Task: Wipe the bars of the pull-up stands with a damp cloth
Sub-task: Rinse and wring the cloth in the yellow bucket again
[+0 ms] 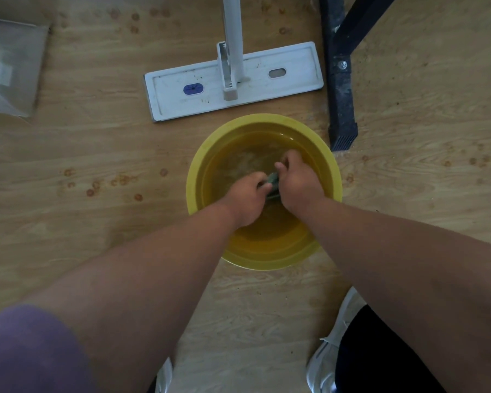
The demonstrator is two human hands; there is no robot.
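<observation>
Fingers (262, 186) of the left hand (245, 195) curl round one end of a small grey-green wet cloth (273, 184), and those of the right hand (296, 184) are wrapped round the other end, so both hands grip it between them, low inside the round yellow plastic basin (194, 177) of murky water. Held that way, over the water and below the rim, the cloth looks as if it is being rinsed or wrung, with drips falling back into the basin and not onto the pale wood-grain floor (97, 154); the bars are not yet being wiped

The basin sits on the floor just in front of the person's white shoe (322, 361). Just beyond its far rim lies the flat white plastic mop head (292, 75) with its upright white handle (233, 29), near but apart from the basin. To the right, the black metal foot of a stand (342, 109) comes close to the basin's rim, leaving little room on that side. The left side of the floor is the freer way to lift out, apart from a clear plastic bag (10, 66) far off at the upper left
</observation>
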